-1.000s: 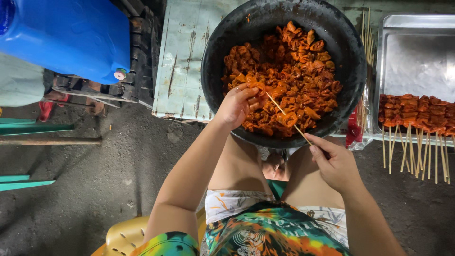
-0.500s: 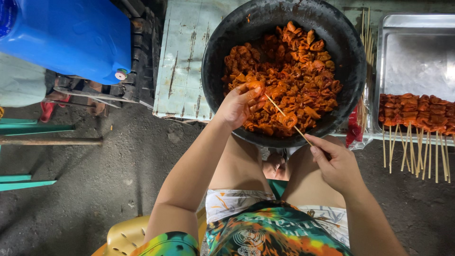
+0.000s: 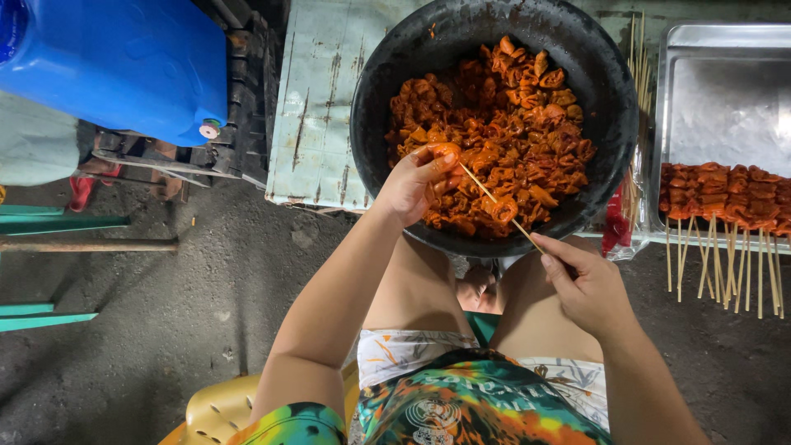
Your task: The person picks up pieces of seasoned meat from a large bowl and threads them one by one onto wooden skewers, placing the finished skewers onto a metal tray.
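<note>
Sitting at far left: a blue plastic jug [image 3: 115, 62] with a small white cap, tipped against a dark crate [image 3: 247, 91]; below them, green slats and a wooden pole [image 3: 86, 245] on the grey ground.

Moving right, a pale, rust-streaked surface [image 3: 317, 107], carrying a wide black bowl [image 3: 379, 91] heaped with orange-red marinated meat pieces [image 3: 511, 115].

At the near rim of the bowl, left hand [image 3: 414, 183], fingers curled shut round one glossy meat piece [image 3: 446, 154], pinched at the fingertips and pressed onto the tip of a thin bamboo skewer [image 3: 503, 210]. Same grip as half a second ago, only nudged a little lower and nearer the body; wrist angle much the same.

Along the skewer, a second piece [image 3: 500, 208] already threaded near the middle, hanging over the heap. Skewer slanting down to the right, as before.

Right hand [image 3: 587, 284] closed on the skewer's lower end, thumb and forefinger pinching it, just off the bowl's rim above the bare knees; hardly shifted from the earlier frames.

Between bowl and tray, loose bare sticks [image 3: 636, 49] standing on end, and something red in clear wrap, too blurred to tell.

Far right, a steel tray [image 3: 725, 91], upper part bare metal, with a row of finished skewers [image 3: 721, 194] lying across it, stick ends poking over the near edge. Unchanged.
</note>
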